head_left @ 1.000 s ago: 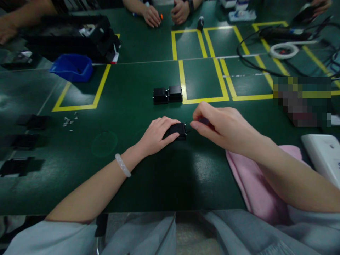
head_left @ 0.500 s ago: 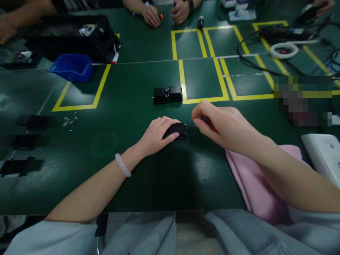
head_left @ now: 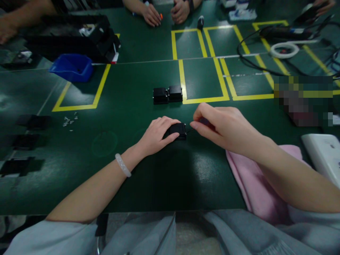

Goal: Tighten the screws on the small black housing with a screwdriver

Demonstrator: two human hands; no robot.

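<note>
My left hand [head_left: 160,134] holds a small black block [head_left: 180,131] down on the green table [head_left: 148,184], fingers over its far side and thumb along its near side. Small bright screws show at the block's right end. Just to the right, my right hand [head_left: 217,124] pinches a thin dark tool [head_left: 189,131] between thumb and bent forefinger. The tool's tip meets the block's right end near a screw; most of its length is hidden in the hand. Beyond my hands, two similar black blocks [head_left: 168,94] lie side by side.
Loose screws [head_left: 69,120] lie at left, near several dark pieces [head_left: 26,141]. A blue bin [head_left: 73,67] and black rack [head_left: 71,39] stand far left. A pink cloth [head_left: 255,177] lies under my right forearm; a white device [head_left: 322,156] is beside it. Co-workers' hands [head_left: 166,14] rest across the table.
My right hand has turned slightly, its thumb tip shifting left toward the block. My left hand and the block stay in place.
</note>
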